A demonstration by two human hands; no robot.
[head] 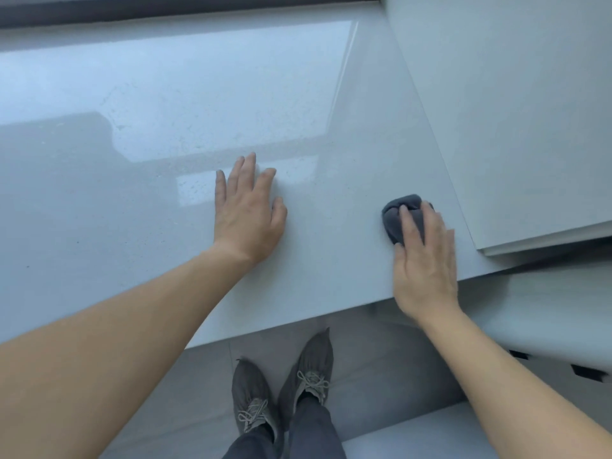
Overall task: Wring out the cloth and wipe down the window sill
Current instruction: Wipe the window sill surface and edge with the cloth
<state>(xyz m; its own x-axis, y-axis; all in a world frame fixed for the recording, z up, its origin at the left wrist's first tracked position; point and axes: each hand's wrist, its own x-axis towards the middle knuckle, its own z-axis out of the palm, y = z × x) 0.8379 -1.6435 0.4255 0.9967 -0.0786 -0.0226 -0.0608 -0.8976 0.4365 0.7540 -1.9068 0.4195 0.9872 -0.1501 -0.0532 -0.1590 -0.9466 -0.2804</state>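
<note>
A wide, glossy pale-grey window sill [139,200] fills most of the view and shows fine droplets or specks in the reflected light. My left hand [248,210] lies flat on it with fingers spread, holding nothing. A bunched dark grey cloth [397,212] sits on the sill near its right end. My right hand [425,260] presses down on the cloth, fingers over its top, slightly blurred. Most of the cloth is hidden under that hand.
A white side wall panel [516,111] rises just right of the cloth. The dark window frame [165,9] runs along the far edge. The sill's front edge [281,323] overhangs a grey tiled floor where my feet in grey sneakers [281,399] stand.
</note>
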